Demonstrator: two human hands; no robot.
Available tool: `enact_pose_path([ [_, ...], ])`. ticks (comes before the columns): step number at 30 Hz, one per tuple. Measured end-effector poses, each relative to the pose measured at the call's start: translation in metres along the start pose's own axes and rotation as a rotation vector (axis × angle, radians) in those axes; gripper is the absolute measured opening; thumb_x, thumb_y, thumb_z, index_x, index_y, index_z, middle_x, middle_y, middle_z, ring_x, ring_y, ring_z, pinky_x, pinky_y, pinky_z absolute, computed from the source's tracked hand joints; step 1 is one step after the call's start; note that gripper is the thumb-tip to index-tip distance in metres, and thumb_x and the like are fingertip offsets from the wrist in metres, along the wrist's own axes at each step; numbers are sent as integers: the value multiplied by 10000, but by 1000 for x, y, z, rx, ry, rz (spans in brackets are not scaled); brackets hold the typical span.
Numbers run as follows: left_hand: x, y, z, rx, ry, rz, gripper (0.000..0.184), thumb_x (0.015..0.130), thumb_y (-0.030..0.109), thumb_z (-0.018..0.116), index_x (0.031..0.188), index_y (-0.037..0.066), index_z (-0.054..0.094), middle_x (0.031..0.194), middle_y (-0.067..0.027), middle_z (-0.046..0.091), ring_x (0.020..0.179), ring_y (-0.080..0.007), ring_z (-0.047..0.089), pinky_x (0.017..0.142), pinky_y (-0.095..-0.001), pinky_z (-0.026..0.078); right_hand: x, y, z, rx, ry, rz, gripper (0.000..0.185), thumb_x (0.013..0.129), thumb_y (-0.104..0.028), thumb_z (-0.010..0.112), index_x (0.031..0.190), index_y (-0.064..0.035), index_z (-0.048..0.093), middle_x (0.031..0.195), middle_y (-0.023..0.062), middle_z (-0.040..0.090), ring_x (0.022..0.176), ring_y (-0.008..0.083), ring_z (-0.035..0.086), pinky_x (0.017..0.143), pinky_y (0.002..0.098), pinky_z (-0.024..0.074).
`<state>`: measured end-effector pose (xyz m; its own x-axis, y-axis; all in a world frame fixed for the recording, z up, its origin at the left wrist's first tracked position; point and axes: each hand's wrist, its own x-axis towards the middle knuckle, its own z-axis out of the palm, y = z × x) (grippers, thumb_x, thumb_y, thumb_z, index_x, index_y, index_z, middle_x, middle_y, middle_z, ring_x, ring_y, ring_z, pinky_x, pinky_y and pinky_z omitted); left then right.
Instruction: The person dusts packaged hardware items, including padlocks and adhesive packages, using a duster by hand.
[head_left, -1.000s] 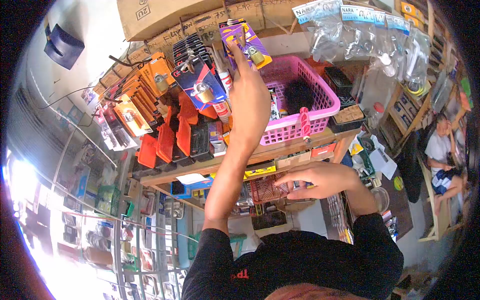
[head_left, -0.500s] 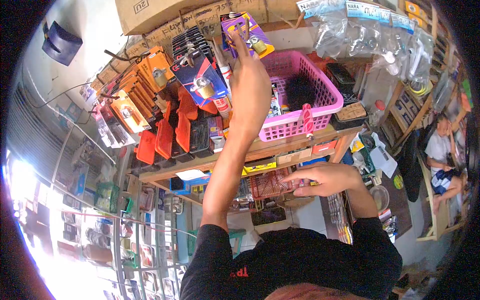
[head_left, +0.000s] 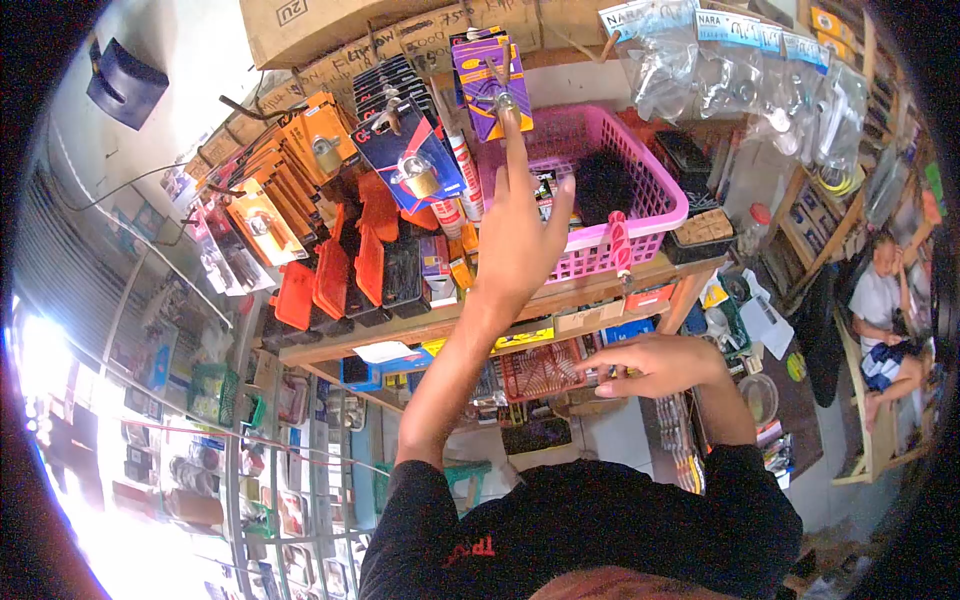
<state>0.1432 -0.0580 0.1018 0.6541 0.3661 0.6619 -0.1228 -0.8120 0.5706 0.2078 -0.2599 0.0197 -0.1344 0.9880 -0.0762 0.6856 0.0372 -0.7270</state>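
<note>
My left hand (head_left: 518, 250) reaches up with its fingers stretched out and apart. Its index fingertip is at the lower edge of a purple padlock pack (head_left: 489, 92) hanging on a hook; I cannot tell if they touch. Left of it hang a blue padlock pack (head_left: 412, 168) and a row of orange padlock packs (head_left: 318, 140). Upright tubes with red and white labels (head_left: 466, 170) stand between the packs. My right hand (head_left: 660, 363) hovers lower, loosely spread and holding nothing, in front of a red wire-like basket (head_left: 540, 370) under the shelf.
A pink basket (head_left: 655, 190) with a dark bristly item stands on the wooden shelf (head_left: 400, 330). Orange-lidded bins (head_left: 330, 280) stand left. Bagged NARA fittings (head_left: 740, 90) hang at upper right. A person (head_left: 885, 320) sits at the far right.
My left hand has drawn down and a little right from the purple pack, and its fingers have spread. The pack now hangs straighter. My right hand has barely moved.
</note>
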Motion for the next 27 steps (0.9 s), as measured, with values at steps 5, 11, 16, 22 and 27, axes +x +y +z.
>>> enact_pose_path([
  [5, -18, -5, -5, 109, -50, 27, 774, 885, 261, 600, 1479, 43, 154, 1036, -285, 547, 802, -429, 609, 682, -499, 502, -3, -2, -2, 22, -54, 56, 506, 959, -422, 502, 1334, -83, 475, 1035, 136, 641, 892, 239, 648, 776, 357, 516],
  [11, -39, -39, -3, 207, -48, 153, 521, 866, 280, 624, 1282, 1, 483, 991, -219, 563, 784, -393, 598, 665, -481, 487, -15, -20, -25, -42, -61, 8, 489, 957, -385, 528, 1344, -91, 473, 997, 105, 636, 834, 186, 630, 735, 317, 514],
  [16, -57, -67, 4, 399, -15, 285, 361, 842, 262, 645, 1097, 8, 618, 972, -153, 577, 869, -314, 573, 713, -424, 469, -15, -47, -79, -65, -14, -28, 451, 930, -306, 594, 1305, -69, 511, 900, 68, 649, 755, 134, 625, 662, 304, 503],
  [22, -67, -66, 16, 480, 4, 220, 272, 841, 230, 637, 1020, 26, 645, 981, -126, 587, 896, -294, 570, 723, -412, 474, 57, -17, -164, -61, 107, -29, 285, 967, -269, 522, 1104, -31, 595, 795, 53, 636, 667, 113, 598, 603, 263, 485],
  [27, -70, -76, 19, 381, 48, 214, 251, 825, 189, 641, 1013, 23, 643, 970, -126, 606, 882, -301, 581, 735, -408, 481, 155, 82, -219, -407, 209, 131, 351, 917, -364, 561, 961, -25, 636, 725, 61, 640, 594, 147, 573, 545, 335, 470],
])
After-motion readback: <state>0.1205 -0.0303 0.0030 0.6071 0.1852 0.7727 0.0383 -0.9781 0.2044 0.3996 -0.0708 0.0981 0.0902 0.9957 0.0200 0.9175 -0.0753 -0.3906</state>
